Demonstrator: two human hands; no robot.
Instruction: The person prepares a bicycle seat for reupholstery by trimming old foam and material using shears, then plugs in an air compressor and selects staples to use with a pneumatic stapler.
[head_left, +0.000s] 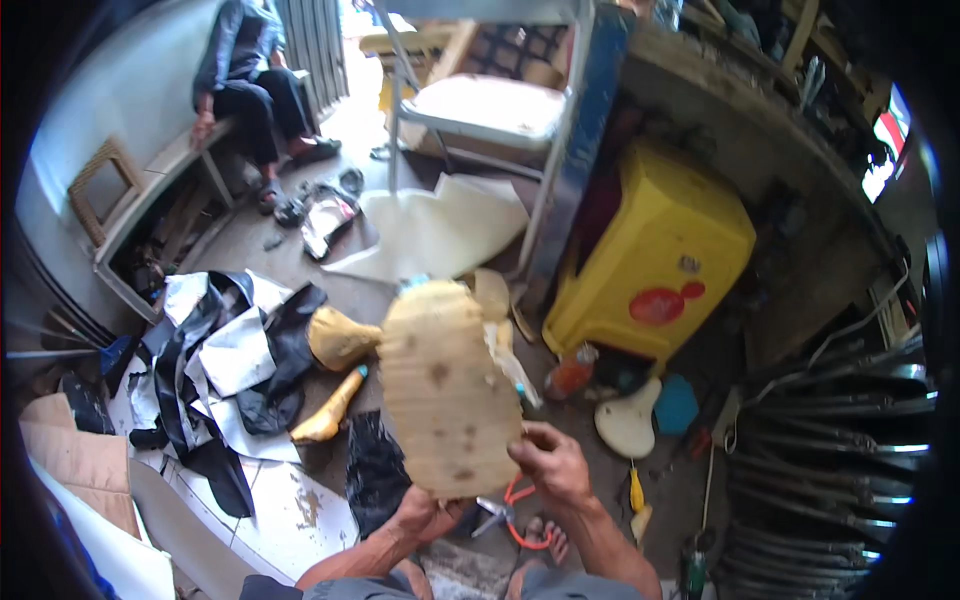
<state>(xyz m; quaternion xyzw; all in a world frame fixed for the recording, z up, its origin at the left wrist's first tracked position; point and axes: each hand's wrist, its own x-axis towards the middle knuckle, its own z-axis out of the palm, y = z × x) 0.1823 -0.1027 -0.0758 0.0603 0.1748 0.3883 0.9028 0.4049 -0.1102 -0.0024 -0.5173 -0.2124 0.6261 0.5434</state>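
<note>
A large, oblong tan board (445, 390) with rounded ends, ribbed edges and brown stains is held up in front of me. What it is made of I cannot tell. My left hand (428, 515) grips its lower edge, the fingers partly hidden behind it. On the lower right edge, my right hand (555, 465) pinches the board between thumb and fingers. Below, between the hands, lie scissors (513, 510) with orange handles, near my bare feet. Behind the board's left side is a yellow-brown rounded piece (340, 338), and a yellow tapered piece (332, 405) lies nearer.
Black and white sheet scraps (235, 355) cover the floor at left. A yellow plastic stool (670, 250) lies tipped at right, near a cream saddle-shaped piece (627, 420). Stacked metal tubes (810, 490) fill the lower right. A folding chair (490, 105) and a seated person (255, 90) are farther off.
</note>
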